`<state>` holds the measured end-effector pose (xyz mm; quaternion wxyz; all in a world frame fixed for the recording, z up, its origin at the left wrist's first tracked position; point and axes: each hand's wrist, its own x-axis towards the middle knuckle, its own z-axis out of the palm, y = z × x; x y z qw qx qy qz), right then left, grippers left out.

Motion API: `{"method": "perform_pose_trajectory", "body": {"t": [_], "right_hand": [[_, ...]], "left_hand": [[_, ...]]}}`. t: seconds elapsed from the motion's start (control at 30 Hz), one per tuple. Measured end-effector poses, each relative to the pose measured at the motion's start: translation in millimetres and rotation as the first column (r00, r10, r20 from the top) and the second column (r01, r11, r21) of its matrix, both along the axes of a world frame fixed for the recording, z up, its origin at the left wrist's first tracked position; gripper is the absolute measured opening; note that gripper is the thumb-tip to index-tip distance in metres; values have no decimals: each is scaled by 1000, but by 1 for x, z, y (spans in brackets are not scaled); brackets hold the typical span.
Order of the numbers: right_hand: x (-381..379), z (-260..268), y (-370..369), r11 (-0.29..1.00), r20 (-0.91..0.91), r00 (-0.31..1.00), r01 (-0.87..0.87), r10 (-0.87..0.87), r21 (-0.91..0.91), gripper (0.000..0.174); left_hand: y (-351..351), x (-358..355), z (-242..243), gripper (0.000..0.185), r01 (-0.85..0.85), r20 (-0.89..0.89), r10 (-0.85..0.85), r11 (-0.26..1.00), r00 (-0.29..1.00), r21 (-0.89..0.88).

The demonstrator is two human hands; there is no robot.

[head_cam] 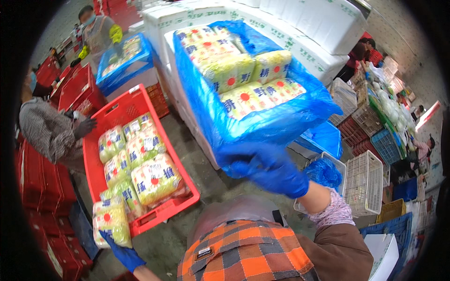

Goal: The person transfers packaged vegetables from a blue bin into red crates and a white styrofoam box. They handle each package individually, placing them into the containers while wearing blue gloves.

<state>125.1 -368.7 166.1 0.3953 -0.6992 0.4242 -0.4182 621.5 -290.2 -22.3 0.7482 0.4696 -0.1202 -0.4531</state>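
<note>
My left hand (123, 251), in a blue glove, holds a printed plastic bag of pale green vegetables (111, 223) at the near left corner of a red plastic crate (165, 214). Several like bags lie inside that crate. My right hand (262, 165), also gloved in blue and blurred, is at the near corner of a white foam box lined with blue plastic film (211, 116); its fingers look curled, but whether they grip the film is unclear. Packed bags (246, 98) with red sun prints fill much of the foam box, stacked higher at its far end.
White foam boxes (316, 45) stand behind the lined box. A co-worker's dark-gloved hand (85, 127) is at the red crate's left rim. Another co-worker in yellow gloves stands by a second lined box (102, 80). Red crates (45, 182) are stacked left, white baskets (364, 182) right.
</note>
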Motion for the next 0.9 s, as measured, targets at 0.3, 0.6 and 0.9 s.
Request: {"method": "perform_pose_trajectory", "body": {"t": [0.3,0.6,0.9], "right_hand": [[-173,9,-175,834,-466,733,250,-495,-492,33],[-206,21,-297,939,-911,309,-119,-274,-323,80],[-230,10,-279,899,-907,352,-279,-231,-338,76]], "left_hand": [[15,-6,14,69,-272,590,80,930,803,245],[6,-81,66,47,-574,952,289,765,-100,-293],[-56,-173,100,50,-256,977,208,943,-35,-210]]}}
